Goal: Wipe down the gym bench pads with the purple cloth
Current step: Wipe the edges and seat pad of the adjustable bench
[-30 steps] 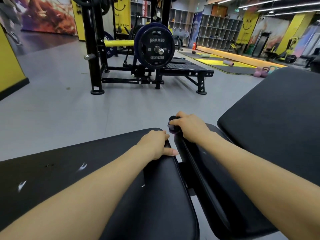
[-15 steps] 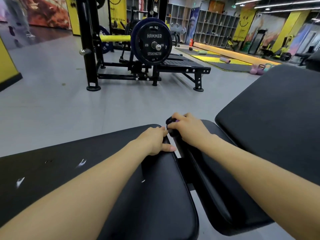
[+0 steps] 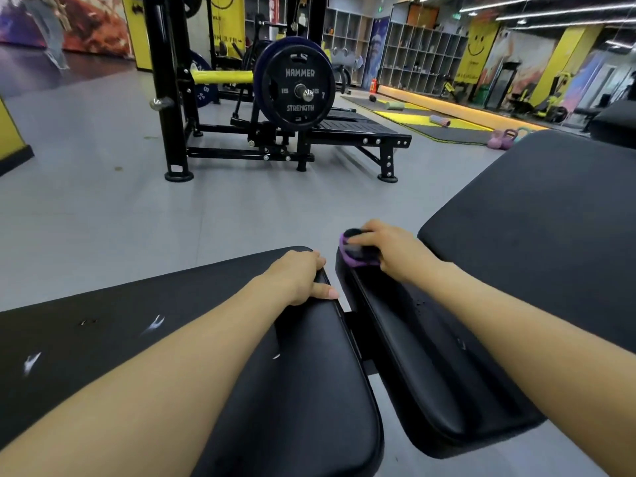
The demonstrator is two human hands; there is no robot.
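A black bench seat pad (image 3: 137,339) fills the lower left, and my left hand (image 3: 299,275) rests on its far right corner with the thumb lying along the edge. Beside it, across a narrow gap, a smaller black pad (image 3: 430,373) runs away from me. My right hand (image 3: 389,251) grips the purple cloth (image 3: 354,253) and presses it on that pad's far end. A large tilted back pad (image 3: 537,235) rises at the right. Most of the cloth is hidden under my fingers.
A black Hammer Strength machine (image 3: 296,91) with a weight plate stands on the grey floor ahead. Pink kettlebells (image 3: 502,139) and yellow-black mats (image 3: 440,127) lie at the far right. Several white scuffs mark the left pad.
My right hand has shifted slightly along the narrow pad's far end, and more purple cloth shows beside the fingers. My left hand has stayed on the seat pad corner.
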